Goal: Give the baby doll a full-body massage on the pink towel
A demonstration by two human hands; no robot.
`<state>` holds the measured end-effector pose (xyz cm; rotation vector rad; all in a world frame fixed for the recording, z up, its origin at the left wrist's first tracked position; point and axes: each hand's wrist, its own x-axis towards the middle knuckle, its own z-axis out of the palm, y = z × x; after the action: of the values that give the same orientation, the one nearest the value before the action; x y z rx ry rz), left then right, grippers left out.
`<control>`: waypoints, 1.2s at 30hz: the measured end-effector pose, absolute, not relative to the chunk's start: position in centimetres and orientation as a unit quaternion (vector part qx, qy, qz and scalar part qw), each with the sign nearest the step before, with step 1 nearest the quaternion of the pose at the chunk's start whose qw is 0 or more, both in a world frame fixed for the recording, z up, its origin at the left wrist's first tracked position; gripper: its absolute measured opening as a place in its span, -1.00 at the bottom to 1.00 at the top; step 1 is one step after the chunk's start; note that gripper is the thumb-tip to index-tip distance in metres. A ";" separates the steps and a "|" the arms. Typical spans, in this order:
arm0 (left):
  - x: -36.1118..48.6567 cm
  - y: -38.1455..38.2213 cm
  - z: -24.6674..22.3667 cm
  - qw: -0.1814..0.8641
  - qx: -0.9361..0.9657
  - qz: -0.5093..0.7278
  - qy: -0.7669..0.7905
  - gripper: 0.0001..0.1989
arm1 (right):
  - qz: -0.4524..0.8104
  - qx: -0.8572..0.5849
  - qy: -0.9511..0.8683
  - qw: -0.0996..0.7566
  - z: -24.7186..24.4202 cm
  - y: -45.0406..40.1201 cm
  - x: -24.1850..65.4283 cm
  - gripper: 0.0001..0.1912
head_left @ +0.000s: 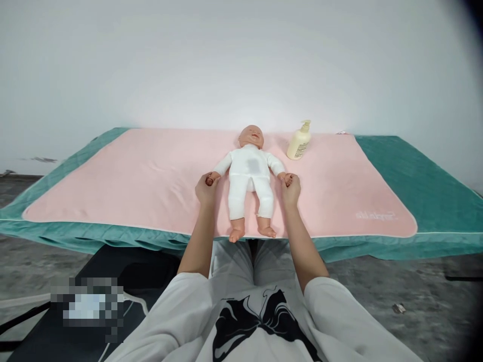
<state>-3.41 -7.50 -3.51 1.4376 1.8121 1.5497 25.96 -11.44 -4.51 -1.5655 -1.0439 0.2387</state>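
A baby doll [249, 168] with a white cloth body lies on its back on a pink mat [158, 176], its head toward the wall and its bare feet near the mat's front edge. My left hand [206, 189] is closed around the doll's hand on the left side. On the other side, my right hand [291, 190] grips the doll's other hand. Both doll arms are spread outward and down. A pale yellow pump bottle [299, 143] stands on the mat to the right of the doll's head, touched by neither hand.
The mat covers much of a bed with a green cover [418, 176], set against a white wall [241, 60]. At lower left is a black surface [151, 266] with a blurred-out object [88, 306] on it. A small scrap [399, 308] lies on the grey floor at right.
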 end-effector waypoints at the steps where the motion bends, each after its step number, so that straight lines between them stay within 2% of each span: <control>1: -3.4 -7.5 -3.5 0.189 0.489 0.576 0.628 -0.70 | 0.094 -0.671 -0.448 0.583 -4.5 -11.4 25.9 -0.78; 8: -3.5 -6.8 -3.7 0.327 0.426 0.662 0.523 -0.61 | 0.098 -0.656 -0.424 0.617 -5.0 -10.9 26.3 -0.66; 16: -3.4 -7.0 -3.9 0.327 0.423 0.704 0.468 -0.59 | 0.170 -0.607 -0.398 0.667 -5.4 -10.9 26.6 -0.51; 29: -3.4 -5.9 -3.9 0.341 0.386 0.679 0.524 -0.81 | 0.204 -0.579 -0.383 0.691 -5.5 -10.6 26.9 -0.56; 36: -3.6 -5.1 -3.9 0.362 0.344 0.689 0.526 -0.87 | 0.224 -0.584 -0.317 0.712 -5.4 -9.6 27.6 -0.50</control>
<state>-3.63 -5.06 -3.94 0.8866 1.3540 1.7745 27.64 -9.65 -5.39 -1.2955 -0.7037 0.4971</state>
